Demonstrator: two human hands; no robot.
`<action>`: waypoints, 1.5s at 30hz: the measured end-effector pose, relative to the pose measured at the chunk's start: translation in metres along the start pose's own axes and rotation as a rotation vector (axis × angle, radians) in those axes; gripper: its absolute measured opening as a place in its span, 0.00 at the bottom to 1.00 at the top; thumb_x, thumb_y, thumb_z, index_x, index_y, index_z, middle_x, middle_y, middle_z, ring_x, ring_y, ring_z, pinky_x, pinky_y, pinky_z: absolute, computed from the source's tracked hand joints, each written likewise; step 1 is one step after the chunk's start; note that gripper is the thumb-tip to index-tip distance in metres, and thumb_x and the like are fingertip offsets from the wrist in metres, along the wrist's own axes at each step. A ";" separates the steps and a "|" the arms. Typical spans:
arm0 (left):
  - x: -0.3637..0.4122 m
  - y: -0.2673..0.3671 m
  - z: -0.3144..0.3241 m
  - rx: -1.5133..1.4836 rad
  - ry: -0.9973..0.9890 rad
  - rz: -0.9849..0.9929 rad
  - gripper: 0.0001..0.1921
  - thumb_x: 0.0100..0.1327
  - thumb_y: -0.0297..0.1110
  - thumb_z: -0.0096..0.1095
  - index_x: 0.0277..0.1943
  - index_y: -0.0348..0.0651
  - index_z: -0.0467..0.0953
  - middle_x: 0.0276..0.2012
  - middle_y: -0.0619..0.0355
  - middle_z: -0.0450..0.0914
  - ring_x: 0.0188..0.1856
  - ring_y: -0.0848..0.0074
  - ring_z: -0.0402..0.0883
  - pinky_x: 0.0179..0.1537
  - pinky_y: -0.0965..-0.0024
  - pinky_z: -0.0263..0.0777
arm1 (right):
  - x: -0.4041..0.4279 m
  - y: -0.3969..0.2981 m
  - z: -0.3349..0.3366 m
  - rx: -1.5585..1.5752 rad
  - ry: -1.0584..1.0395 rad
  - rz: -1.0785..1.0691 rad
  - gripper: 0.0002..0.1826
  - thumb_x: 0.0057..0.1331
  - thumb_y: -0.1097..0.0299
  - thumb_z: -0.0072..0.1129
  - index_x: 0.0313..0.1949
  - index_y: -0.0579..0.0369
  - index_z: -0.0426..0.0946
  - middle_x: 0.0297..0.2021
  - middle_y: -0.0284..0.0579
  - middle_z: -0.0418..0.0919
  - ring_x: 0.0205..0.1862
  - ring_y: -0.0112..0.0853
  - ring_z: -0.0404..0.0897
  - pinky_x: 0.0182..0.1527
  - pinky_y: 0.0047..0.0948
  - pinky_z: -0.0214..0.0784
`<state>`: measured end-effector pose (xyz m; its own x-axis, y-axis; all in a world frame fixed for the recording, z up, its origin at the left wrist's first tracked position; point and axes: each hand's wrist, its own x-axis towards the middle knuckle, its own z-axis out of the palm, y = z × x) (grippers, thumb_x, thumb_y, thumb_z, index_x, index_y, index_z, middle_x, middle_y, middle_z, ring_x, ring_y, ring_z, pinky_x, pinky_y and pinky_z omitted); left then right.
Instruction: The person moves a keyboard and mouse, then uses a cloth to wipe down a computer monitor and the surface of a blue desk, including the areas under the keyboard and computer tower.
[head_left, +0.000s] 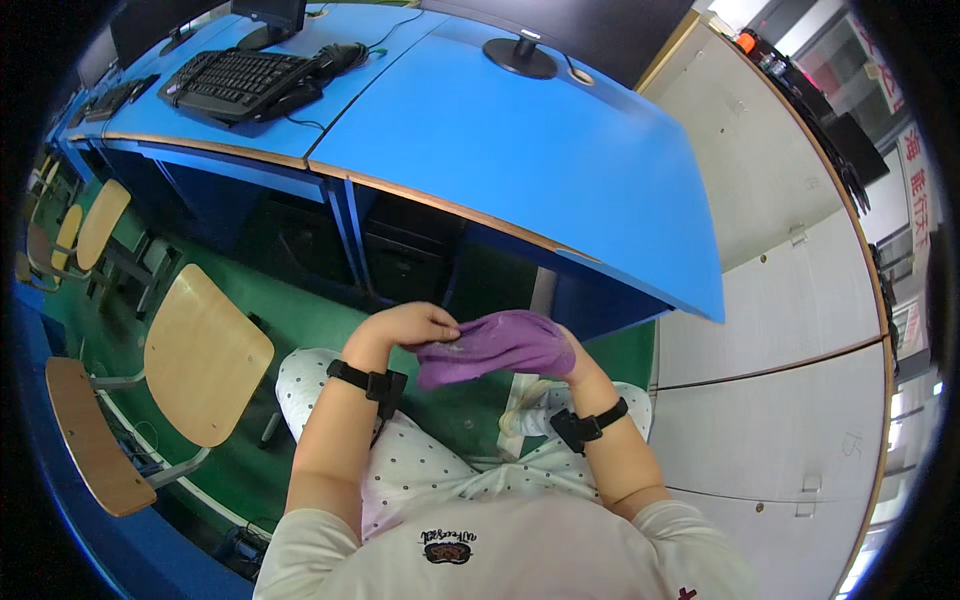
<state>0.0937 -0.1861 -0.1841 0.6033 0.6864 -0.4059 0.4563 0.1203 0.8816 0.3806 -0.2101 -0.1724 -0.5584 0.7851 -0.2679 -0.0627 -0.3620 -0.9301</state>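
Note:
A purple cloth (491, 349) with pale smudges is stretched between my two hands, above my lap and in front of the desk edge. My left hand (412, 325) pinches its left end between thumb and fingers. At the other end, the cloth covers most of my right hand (577, 360); only the part near the wrist shows, so the fingers are hidden. Each wrist wears a black strap with a small black box.
A blue desk (525, 150) with a monitor stand (520, 58) lies ahead, with a black keyboard (240, 79) and mouse (298, 97) to the left. White cabinets (772, 420) stand at my right. A wooden-seated chair (206, 356) is at my left. Dark computer cases (409, 251) sit under the desk.

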 end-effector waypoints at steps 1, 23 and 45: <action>-0.001 -0.002 -0.001 -0.012 0.001 0.003 0.15 0.64 0.40 0.58 0.46 0.38 0.80 0.37 0.52 0.84 0.39 0.63 0.81 0.42 0.64 0.72 | 0.003 0.003 -0.004 -0.006 0.000 0.010 0.18 0.64 0.73 0.55 0.54 0.62 0.72 0.51 0.44 0.76 0.50 0.31 0.76 0.54 0.31 0.70; 0.000 -0.059 -0.057 -0.290 0.882 0.044 0.14 0.65 0.37 0.54 0.44 0.33 0.75 0.32 0.52 0.78 0.35 0.72 0.76 0.39 0.69 0.70 | 0.266 0.042 0.004 -1.445 0.414 -0.330 0.20 0.64 0.60 0.48 0.51 0.60 0.70 0.48 0.59 0.74 0.51 0.49 0.73 0.51 0.46 0.67; -0.004 -0.062 -0.053 0.256 0.950 -0.064 0.15 0.56 0.38 0.62 0.42 0.38 0.74 0.40 0.50 0.74 0.46 0.59 0.74 0.46 0.59 0.69 | 0.393 0.021 -0.066 -1.694 0.036 -0.010 0.24 0.66 0.53 0.47 0.53 0.57 0.75 0.55 0.49 0.74 0.59 0.40 0.70 0.60 0.36 0.59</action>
<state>0.0281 -0.1583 -0.2243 -0.1524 0.9883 0.0094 0.6652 0.0955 0.7405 0.2140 0.1241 -0.3142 -0.5438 0.8030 -0.2439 0.8389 0.5285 -0.1304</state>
